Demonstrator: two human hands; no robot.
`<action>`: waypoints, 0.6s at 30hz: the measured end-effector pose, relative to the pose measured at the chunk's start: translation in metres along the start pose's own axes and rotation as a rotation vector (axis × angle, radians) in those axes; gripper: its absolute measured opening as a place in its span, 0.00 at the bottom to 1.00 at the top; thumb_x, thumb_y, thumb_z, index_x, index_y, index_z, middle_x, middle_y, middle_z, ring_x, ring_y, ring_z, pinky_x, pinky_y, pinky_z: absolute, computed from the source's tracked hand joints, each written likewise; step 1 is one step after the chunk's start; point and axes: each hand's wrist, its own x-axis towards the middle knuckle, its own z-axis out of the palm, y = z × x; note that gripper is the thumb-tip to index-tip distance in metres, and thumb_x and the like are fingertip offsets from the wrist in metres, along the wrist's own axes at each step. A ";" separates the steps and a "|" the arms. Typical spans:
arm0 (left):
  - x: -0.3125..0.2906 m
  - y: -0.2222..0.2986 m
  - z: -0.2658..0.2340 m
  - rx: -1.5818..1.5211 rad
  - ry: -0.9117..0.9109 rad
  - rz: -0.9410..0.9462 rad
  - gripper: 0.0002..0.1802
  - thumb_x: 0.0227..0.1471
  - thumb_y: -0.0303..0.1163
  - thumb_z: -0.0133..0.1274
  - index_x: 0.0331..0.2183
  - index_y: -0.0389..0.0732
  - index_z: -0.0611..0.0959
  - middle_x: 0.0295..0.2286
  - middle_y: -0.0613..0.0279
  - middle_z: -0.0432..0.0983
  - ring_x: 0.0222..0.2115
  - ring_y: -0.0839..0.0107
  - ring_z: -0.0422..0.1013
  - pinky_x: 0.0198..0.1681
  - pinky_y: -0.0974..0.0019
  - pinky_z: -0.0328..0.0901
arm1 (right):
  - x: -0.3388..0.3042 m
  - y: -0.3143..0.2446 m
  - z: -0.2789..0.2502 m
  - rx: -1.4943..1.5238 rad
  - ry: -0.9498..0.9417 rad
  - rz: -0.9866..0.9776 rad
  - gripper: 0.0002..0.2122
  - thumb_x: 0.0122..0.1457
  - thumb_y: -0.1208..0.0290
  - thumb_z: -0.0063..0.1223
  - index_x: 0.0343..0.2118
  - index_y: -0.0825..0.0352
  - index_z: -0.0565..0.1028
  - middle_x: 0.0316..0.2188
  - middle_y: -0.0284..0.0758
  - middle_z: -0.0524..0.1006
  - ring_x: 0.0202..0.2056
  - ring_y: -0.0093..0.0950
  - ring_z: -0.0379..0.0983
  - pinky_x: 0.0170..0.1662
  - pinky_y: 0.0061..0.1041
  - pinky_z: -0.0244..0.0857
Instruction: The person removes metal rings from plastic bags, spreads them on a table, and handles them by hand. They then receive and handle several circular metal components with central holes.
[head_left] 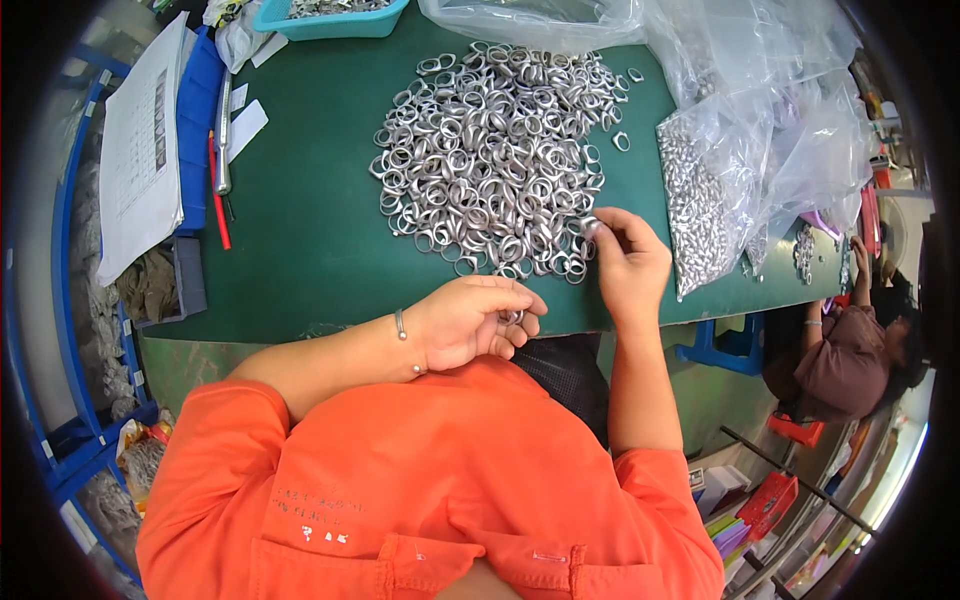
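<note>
A large heap of silver-grey metal rings [490,150] is spread over the green table [300,200] in front of me. My left hand [475,318] is at the table's near edge, palm turned partly up, fingers curled around a metal ring [515,317]; whether more lie in the palm is hidden. A thin silver bangle [400,325] circles that wrist. At the heap's right edge, my right hand [635,265] has thumb and forefinger pinched on a ring [591,227], mostly covered by the fingertips.
Clear plastic bags [700,200] of small metal pieces lie on the right. A turquoise tray [335,22] stands at the far left, near papers [150,140], a red pencil [219,205] and a blue bin [197,120]. Another person [845,355] sits at the far right.
</note>
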 end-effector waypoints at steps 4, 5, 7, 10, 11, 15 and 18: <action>0.001 -0.001 -0.002 -0.006 0.005 0.008 0.10 0.55 0.29 0.42 0.33 0.33 0.74 0.25 0.58 0.72 0.23 0.74 0.70 0.24 0.73 0.66 | 0.003 -0.009 -0.020 0.777 -0.141 0.622 0.07 0.51 0.80 0.51 0.33 0.75 0.73 0.25 0.40 0.76 0.23 0.22 0.73 0.22 0.14 0.65; 0.002 -0.001 -0.001 -0.003 -0.005 0.001 0.10 0.55 0.29 0.42 0.33 0.33 0.74 0.25 0.58 0.72 0.23 0.74 0.70 0.24 0.73 0.66 | 0.001 -0.005 -0.023 0.857 -0.168 0.661 0.07 0.50 0.80 0.51 0.33 0.75 0.73 0.25 0.41 0.76 0.22 0.23 0.73 0.21 0.14 0.65; 0.001 0.000 0.001 0.000 0.014 -0.005 0.10 0.55 0.29 0.41 0.33 0.33 0.74 0.25 0.58 0.72 0.24 0.74 0.70 0.24 0.72 0.66 | -0.001 -0.005 -0.027 0.994 -0.188 0.753 0.07 0.50 0.79 0.51 0.33 0.75 0.73 0.24 0.41 0.76 0.20 0.23 0.72 0.19 0.15 0.64; 0.004 -0.001 -0.001 0.021 -0.011 -0.006 0.10 0.54 0.30 0.42 0.34 0.34 0.74 0.26 0.59 0.72 0.25 0.74 0.70 0.26 0.72 0.67 | -0.003 -0.006 -0.034 1.118 -0.243 0.827 0.06 0.51 0.78 0.50 0.32 0.75 0.72 0.23 0.41 0.76 0.19 0.22 0.70 0.18 0.16 0.62; 0.004 0.000 0.000 0.021 -0.013 -0.011 0.10 0.54 0.30 0.42 0.34 0.34 0.74 0.26 0.59 0.72 0.25 0.74 0.70 0.26 0.72 0.67 | -0.004 -0.007 -0.035 1.106 -0.248 0.829 0.06 0.52 0.77 0.50 0.31 0.74 0.72 0.23 0.41 0.76 0.18 0.21 0.69 0.18 0.15 0.60; 0.003 0.003 0.014 -0.015 -0.020 -0.097 0.12 0.56 0.33 0.40 0.34 0.35 0.74 0.26 0.59 0.72 0.24 0.73 0.71 0.25 0.73 0.67 | -0.023 -0.027 -0.025 0.920 -0.232 0.527 0.05 0.52 0.81 0.48 0.32 0.73 0.72 0.24 0.41 0.76 0.21 0.20 0.70 0.21 0.14 0.61; 0.005 0.004 0.018 -0.075 -0.017 -0.168 0.13 0.56 0.35 0.39 0.34 0.35 0.74 0.26 0.57 0.72 0.22 0.74 0.68 0.21 0.75 0.63 | -0.039 -0.046 -0.021 0.346 -0.416 0.116 0.07 0.49 0.84 0.48 0.32 0.71 0.75 0.30 0.38 0.76 0.29 0.24 0.72 0.30 0.18 0.66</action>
